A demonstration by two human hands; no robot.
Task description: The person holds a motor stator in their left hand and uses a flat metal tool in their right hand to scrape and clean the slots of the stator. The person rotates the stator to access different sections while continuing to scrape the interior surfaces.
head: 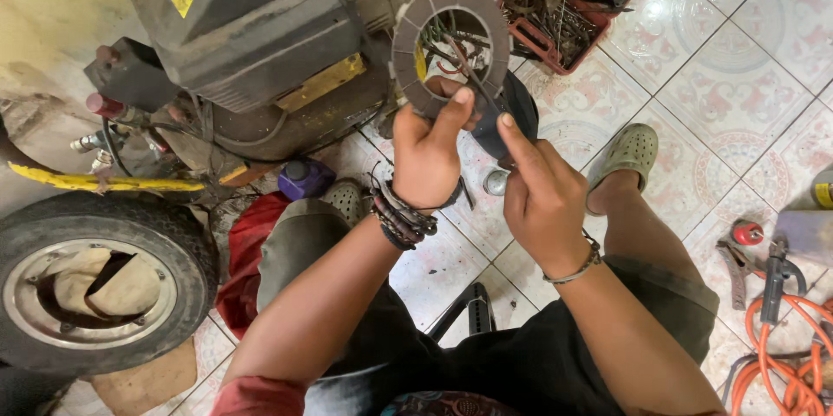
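Left hand (427,154) closed on the lower edge of a grey ring (449,45), thumb up on its face, holding it upright at about 12 o'clock in view. Ring is flat, segmented round its face, open in the middle; tools in the crate show through the hole.

Right hand (540,199) just at 4 o'clock of the ring, fingers curled narrow, index finger extended toward the ring's lower right edge. It pinches a thin dark tool (468,71) that runs up across the ring's opening; can't tell what kind. A dark round part (519,112) sits behind the right fingers, touching or just behind the ring; can't tell which hand bears it.

Both wrists carry bracelets: a thick stack on the left, a thin one on the right.

Surroundings: dark engine (252,34) with a yellow label at 10 o'clock. Wheel (95,281) with a metal hub at 8 o'clock. Red crate (568,8) of tools at 1 o'clock. Purple can (304,178) and red cloth (247,251) on the floor left of the left knee. Small metal cap (495,182) on the tile between the hands. Right foot in a grey clog (626,154) at 3 o'clock. Orange hose (781,355) and pliers (737,264) at 4 o'clock, well apart from the hands. Floor is patterned tile (737,78).
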